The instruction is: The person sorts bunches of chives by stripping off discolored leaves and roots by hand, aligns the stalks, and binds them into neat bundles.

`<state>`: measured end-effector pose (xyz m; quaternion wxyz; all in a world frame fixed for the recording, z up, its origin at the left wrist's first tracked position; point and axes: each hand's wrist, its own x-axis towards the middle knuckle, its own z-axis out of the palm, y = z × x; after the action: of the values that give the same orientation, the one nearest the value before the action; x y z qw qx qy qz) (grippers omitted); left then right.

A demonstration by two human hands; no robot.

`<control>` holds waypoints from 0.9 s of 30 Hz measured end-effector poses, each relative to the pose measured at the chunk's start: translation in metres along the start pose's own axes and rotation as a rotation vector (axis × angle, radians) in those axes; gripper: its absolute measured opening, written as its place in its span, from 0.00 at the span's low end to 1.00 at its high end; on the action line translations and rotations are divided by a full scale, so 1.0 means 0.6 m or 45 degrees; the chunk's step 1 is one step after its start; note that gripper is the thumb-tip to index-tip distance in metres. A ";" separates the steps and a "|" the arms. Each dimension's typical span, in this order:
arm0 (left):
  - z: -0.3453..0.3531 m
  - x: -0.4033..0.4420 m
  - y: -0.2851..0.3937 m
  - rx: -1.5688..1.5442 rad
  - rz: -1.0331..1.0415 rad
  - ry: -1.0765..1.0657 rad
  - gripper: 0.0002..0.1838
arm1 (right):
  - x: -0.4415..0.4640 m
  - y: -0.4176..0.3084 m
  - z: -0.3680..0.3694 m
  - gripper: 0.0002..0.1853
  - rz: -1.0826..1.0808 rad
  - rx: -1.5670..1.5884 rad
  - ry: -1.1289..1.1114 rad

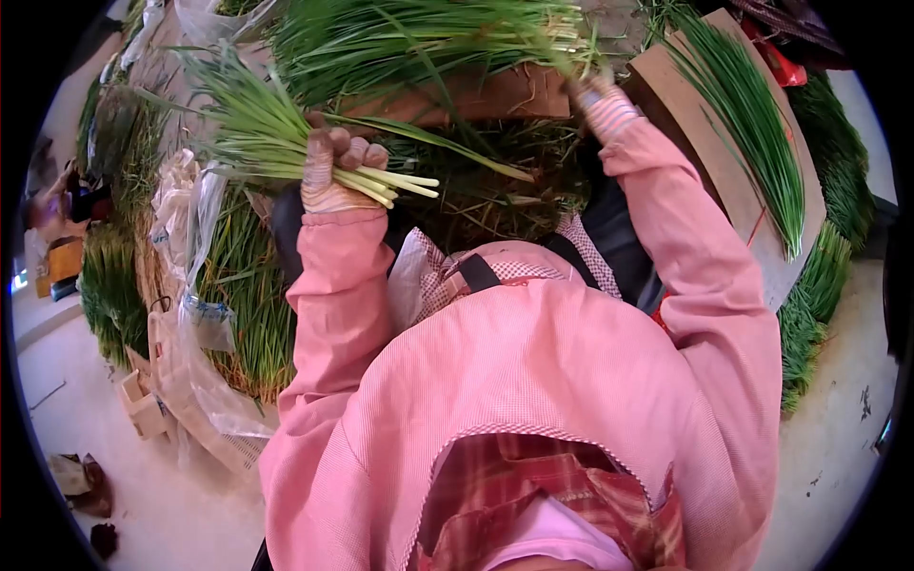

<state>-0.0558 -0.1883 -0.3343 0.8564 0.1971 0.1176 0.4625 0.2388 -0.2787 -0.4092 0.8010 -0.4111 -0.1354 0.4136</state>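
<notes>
My left hand [338, 169], in a striped glove or cuff with the fingers showing, is closed around a bunch of Chinese chives [249, 119]. Their pale stem ends stick out to the right and the green leaves fan out to the left. At the upper right, my right hand [602, 103] is at the pale stem ends of a large pile of chives [409, 43]. Its fingers are smeared by motion, so whether they grip any stalks cannot be made out. One loose leaf hangs below the pile, to the right of the left hand.
The pile lies on a brown board [476, 98] in front of me. On a slanted board [657, 81] at the right rests a tied bunch of chives [752, 124]. More chives [252, 295] stand at the left beside plastic sheeting [205, 228] and a pale crate [186, 362]. Trimmings litter the floor between my legs.
</notes>
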 end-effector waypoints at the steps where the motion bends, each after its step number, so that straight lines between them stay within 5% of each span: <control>1: 0.000 -0.004 -0.011 0.041 -0.002 0.038 0.14 | -0.009 -0.004 0.010 0.10 -0.018 0.001 0.000; 4: 0.003 -0.012 -0.042 0.193 -0.134 0.422 0.10 | -0.072 -0.025 0.051 0.15 0.230 -0.720 -0.186; 6: 0.001 -0.017 -0.069 0.481 -0.168 0.678 0.11 | -0.090 -0.018 0.054 0.16 0.473 -0.861 -0.180; 8: 0.004 -0.012 -0.083 0.753 -0.397 0.711 0.15 | -0.108 -0.012 0.068 0.15 0.572 -0.736 -0.124; 13: -0.025 0.027 -0.104 0.754 -0.576 0.606 0.22 | -0.128 0.012 0.052 0.15 0.701 -0.746 -0.537; 17: -0.038 0.052 -0.119 0.764 -0.415 0.622 0.18 | -0.135 0.013 0.066 0.12 0.642 -0.711 -0.713; 19: -0.036 0.064 -0.114 1.084 -0.715 0.592 0.15 | -0.120 0.016 0.065 0.14 0.791 -0.821 -0.785; 23: -0.022 0.040 -0.139 0.755 -0.218 0.571 0.14 | -0.106 0.027 0.092 0.17 0.766 -0.665 -0.558; 27: -0.060 0.058 -0.118 0.929 -0.424 0.669 0.15 | -0.104 0.072 0.093 0.16 0.725 -0.503 -0.371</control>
<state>0.0024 -0.1860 -0.3986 0.7350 0.3397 0.5148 0.2819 0.1453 -0.2829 -0.3999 0.5316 -0.5157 -0.2054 0.6398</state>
